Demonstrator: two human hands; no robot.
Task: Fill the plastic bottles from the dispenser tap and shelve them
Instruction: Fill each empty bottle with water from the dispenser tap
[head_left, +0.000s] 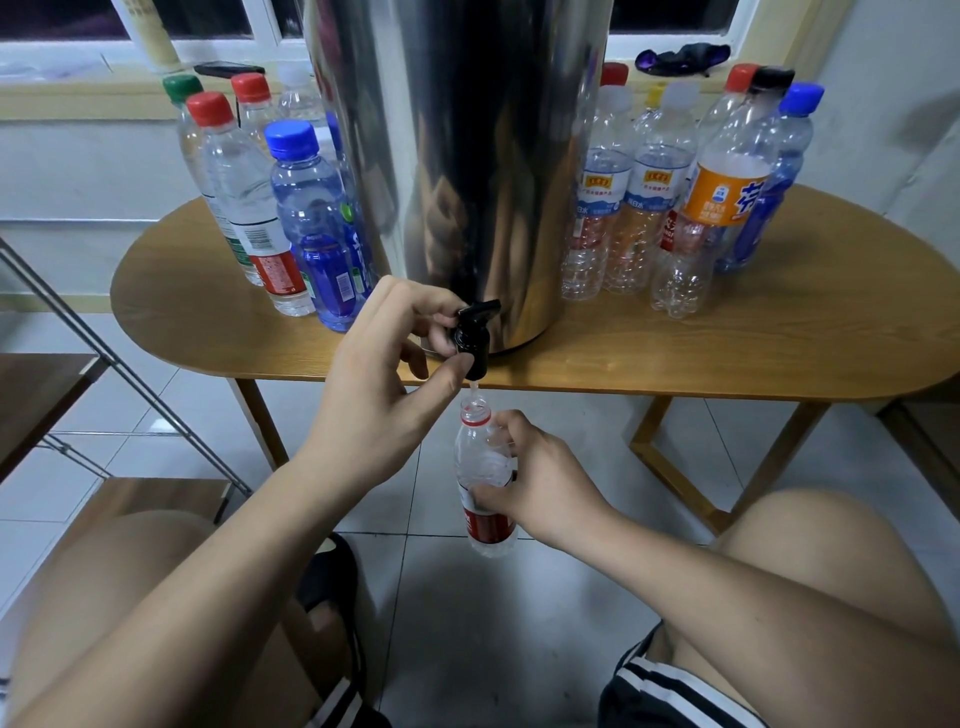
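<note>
Far to the left of the fingers stands a metal rack (130, 374) with brown wooden shelves (41, 395). Up past the left hand's fingers, a bunch of capped bottles (306, 223) stands close together on the wooden worktop (727, 343). The person's left hand (379, 374) is up at the black tap (475, 338). Its fingers (441, 310) pinch the tap, with the pointing finger on the lever on top and the thumb by the spout. The tap sticks out of the big shiny dispenser (467, 156), which stands on the worktop just behind those fingers. A thin stream of water (474, 387) runs down from the tap. Right under it is an open bottle (479, 457) with a red label, held upright over the tiled floor (467, 597). The right hand (540, 488) grips this bottle round its middle, with its fingers (511, 422) wrapped round it. Up and to the right of these fingers, more capped bottles (649, 208) stand on the worktop beside the dispenser.
</note>
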